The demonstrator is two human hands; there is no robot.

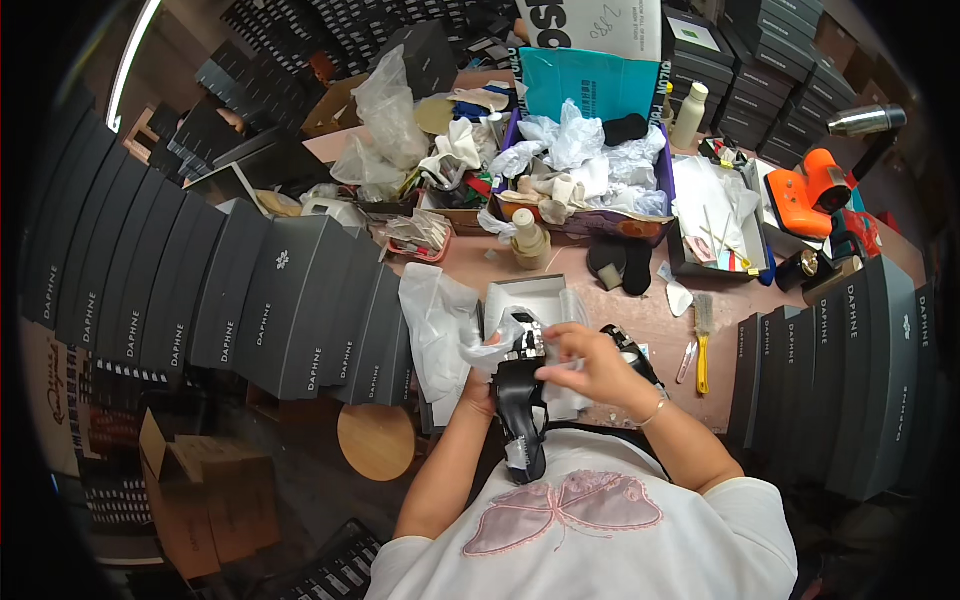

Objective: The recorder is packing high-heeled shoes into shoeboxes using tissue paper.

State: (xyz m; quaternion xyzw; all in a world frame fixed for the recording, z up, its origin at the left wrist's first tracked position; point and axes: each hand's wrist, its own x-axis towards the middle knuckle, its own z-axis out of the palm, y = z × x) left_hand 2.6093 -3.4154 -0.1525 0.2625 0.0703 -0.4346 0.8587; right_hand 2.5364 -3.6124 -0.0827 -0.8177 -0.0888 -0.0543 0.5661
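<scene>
Fingers of the left hand [481, 391] grasp the black sandal [517, 386] along its side, near the worktop's [622, 311] near edge. Right hand [592, 366]: fingers half-curled at the strap; grip indeterminable. Expected handling: light, stiff-soled, trim scratch-prone; hold by sole edges. Shoebox [525, 284] walls limit far travel; bare worktop shows right.

Lettering: dark shoeboxes [285, 310] | handwriting: white panel [590, 28] | print: teal flap [570, 85]
</scene>
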